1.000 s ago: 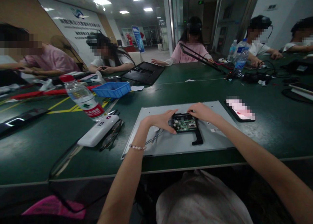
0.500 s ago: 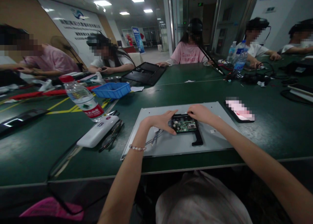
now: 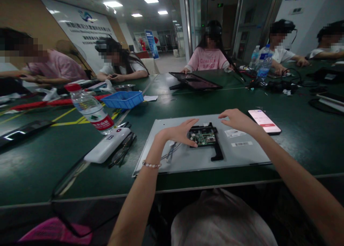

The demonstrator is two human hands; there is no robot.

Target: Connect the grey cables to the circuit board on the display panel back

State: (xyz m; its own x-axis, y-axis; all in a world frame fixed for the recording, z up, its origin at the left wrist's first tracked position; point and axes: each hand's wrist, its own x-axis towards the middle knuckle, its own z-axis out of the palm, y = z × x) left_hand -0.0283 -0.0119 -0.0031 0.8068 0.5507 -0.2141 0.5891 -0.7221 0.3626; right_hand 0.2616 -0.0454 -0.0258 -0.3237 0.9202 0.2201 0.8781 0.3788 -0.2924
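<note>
Overhead, ceiling lights point(image 3: 151, 0), below, grey panel point(image 3: 197, 156) on green table point(image 3: 166, 106)

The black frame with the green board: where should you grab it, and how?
Likely pinch its narrow black leg, coming from the right: it juts out clear of the green board, while the left hand takes up the left side.

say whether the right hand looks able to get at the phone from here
Probably yes: the right hand looks empty and close to the phone, with nothing seen between them, though it points away, so it may need to turn.
</note>
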